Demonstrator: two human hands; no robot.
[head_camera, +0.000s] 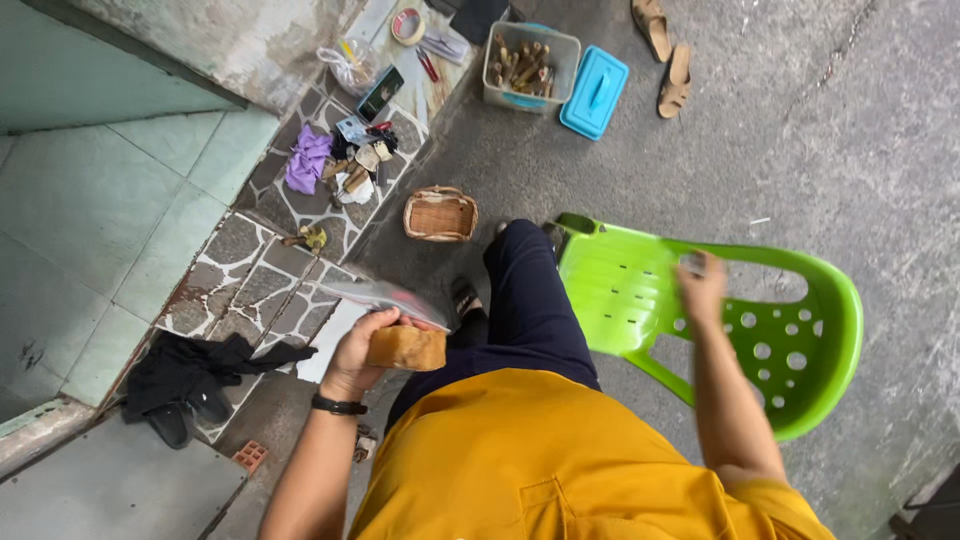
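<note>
Left hand (362, 350), a dark band at its wrist, curls closed left of the raised knee (525, 290); right hand (702, 285), blurred, reaches forward right of the knee.

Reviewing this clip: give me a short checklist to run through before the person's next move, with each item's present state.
1. Left hand has a firm grip on the tan block: ok.
2. Clear plastic bag secure in the same hand: cannot tell, it only rests on top.
3. Right hand in contact with the green plastic chair: cannot tell, blurred.
4. Chair seat bare: ok.
5. Woven basket apart from the feet: ok.
</note>
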